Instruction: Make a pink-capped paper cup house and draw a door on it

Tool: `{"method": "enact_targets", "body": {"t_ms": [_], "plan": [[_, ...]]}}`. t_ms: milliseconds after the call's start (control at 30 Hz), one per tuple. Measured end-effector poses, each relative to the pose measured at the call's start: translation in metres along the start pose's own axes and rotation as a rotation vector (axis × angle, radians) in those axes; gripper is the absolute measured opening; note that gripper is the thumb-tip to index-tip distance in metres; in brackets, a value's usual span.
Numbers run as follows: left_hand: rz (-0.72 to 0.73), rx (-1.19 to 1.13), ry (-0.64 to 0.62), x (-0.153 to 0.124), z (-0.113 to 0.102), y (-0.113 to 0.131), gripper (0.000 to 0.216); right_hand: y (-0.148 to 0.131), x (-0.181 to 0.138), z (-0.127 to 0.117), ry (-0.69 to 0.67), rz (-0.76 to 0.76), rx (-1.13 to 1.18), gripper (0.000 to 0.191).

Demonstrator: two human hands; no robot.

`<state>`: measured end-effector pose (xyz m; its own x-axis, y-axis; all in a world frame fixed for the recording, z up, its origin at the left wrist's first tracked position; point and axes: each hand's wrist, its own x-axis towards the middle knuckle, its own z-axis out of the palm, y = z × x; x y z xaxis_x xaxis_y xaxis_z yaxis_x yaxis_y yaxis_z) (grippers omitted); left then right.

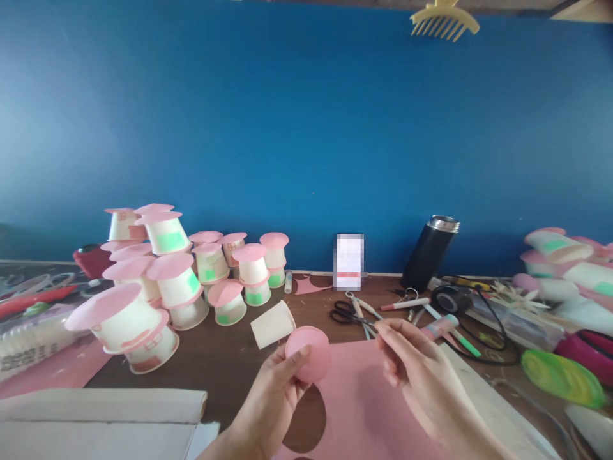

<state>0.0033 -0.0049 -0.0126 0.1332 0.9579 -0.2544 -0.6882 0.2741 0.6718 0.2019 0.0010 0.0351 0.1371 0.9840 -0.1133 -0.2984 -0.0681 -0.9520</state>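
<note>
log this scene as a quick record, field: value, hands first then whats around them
left hand: hand holding a pink disc
right hand: hand with fingertips drawn in by the black-handled scissors; contact unclear
below hands: pink sheet with round cutouts
lying cup: plain white cup, on its side, beyond the left hand
left side: stacked white cups with pink tops, some bearing green patches
back: black flask before a blue wall

One held disc (317, 358), one black flask (428, 252)

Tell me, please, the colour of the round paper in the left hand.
The round paper is pink, seen in the head view.
</note>
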Motion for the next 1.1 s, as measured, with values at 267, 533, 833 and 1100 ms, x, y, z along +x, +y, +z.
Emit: {"method": "enact_targets", "body": {"t_ms": [267, 533, 833, 1100], "plan": [[0.008, 0.159, -0.084, 0.001, 0.001, -0.002, 0.023, -0.042, 0.005, 0.024, -0.13, -0.229, -0.773, 0.028], [0.022, 0.165, -0.009, -0.002, 0.008, -0.001, 0.033, -0.029, 0.092, 0.024, -0.193, -0.166, -1.486, 0.023], [-0.006, 0.17, -0.014, -0.003, 0.009, 0.001, 0.033, -0.006, 0.109, 0.072, -0.328, -0.028, -1.919, 0.033], [-0.004, 0.175, -0.035, -0.002, 0.008, 0.0, 0.037, -0.016, 0.089, 0.067, -0.357, -0.139, -1.947, 0.031]]}}
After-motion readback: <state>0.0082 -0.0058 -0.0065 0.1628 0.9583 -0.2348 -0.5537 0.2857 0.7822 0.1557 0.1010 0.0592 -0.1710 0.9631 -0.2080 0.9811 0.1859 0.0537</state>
